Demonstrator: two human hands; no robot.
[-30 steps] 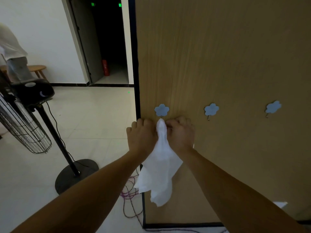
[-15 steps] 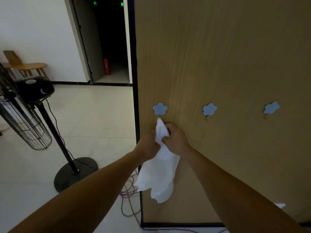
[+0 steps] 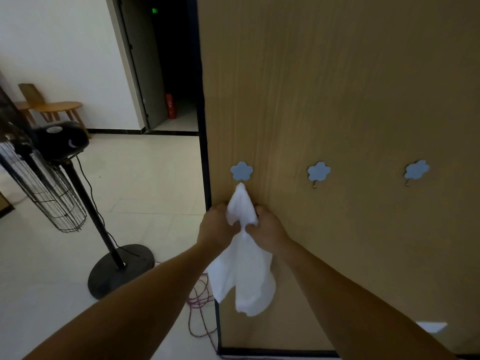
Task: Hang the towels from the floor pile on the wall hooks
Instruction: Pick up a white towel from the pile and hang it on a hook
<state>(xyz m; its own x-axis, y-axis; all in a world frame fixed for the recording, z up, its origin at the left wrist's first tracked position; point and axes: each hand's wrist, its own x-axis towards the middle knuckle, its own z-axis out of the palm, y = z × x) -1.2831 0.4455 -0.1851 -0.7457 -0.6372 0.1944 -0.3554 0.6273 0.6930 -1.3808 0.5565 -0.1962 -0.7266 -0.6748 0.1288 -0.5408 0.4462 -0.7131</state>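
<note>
Head view, sole camera. White cloth towel (image 3: 244,268) hangs against the light-brown wood-grain wall panel (image 3: 337,87). Its top corner is drawn up to a point that meets the metal prong of the leftmost blue flower-shaped wall hook (image 3: 241,171), directly above the fingers. Whether the corner is fully seated on the prong cannot be told.

Left hand (image 3: 217,231) grips the towel's left side just below that point. Its fingers (image 3: 220,207) are curled into the cloth with the knuckles toward the panel. Right hand (image 3: 268,229) grips the right side at the same height, fingers (image 3: 261,210) likewise curled and bunching the fabric. The two hands nearly meet, with the cloth gathered to a narrow neck between them. Fingertips of both hands are hidden behind cloth. Below the fingers the towel falls loose and spreads into two uneven lobes, clear of the floor.

Middle blue flower-shaped hook (image 3: 318,171) and far-right blue flower-shaped hook (image 3: 416,169) sit to the right of the right-hand fingers and above them. Both are bare, and each has its metal prong visible.

To the left of the left-hand fingers, well apart, a black pedestal fan (image 3: 52,178) stands on the pale tiled floor (image 3: 142,178). Purple and red cables (image 3: 200,307) lie looped on the floor below the fingers, beside the panel's dark edge. Far beyond the fingers are a round wooden side table (image 3: 55,107) and a red fire extinguisher (image 3: 170,105) in a dark doorway. A pale flat item (image 3: 431,327) lies low to the right; its nature cannot be told.
</note>
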